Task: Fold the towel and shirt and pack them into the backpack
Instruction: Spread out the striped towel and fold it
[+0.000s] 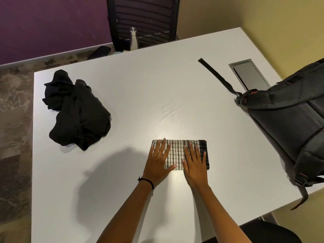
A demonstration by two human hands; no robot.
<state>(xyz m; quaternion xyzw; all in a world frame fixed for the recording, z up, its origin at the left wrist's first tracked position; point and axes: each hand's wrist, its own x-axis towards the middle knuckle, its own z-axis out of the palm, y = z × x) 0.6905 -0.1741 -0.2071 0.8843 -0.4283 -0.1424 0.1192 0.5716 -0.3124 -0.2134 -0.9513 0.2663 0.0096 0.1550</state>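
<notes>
A white towel with black checks [177,151] lies folded into a small rectangle near the middle of the white table [140,95]. My left hand [158,163] lies flat on its left half, fingers spread. My right hand [194,163] presses flat on its right half. Neither hand grips anything. A black shirt [77,111] sits crumpled in a heap at the table's left side. The dark backpack [291,120] lies on the table's right edge, with one strap [217,77] stretched out toward the table's far side.
A metal cable hatch [249,74] is set into the table beside the backpack. Beyond the far edge stand a black mesh chair [143,20] and a white bottle [134,39]. A dark object [100,52] lies on the floor behind the table.
</notes>
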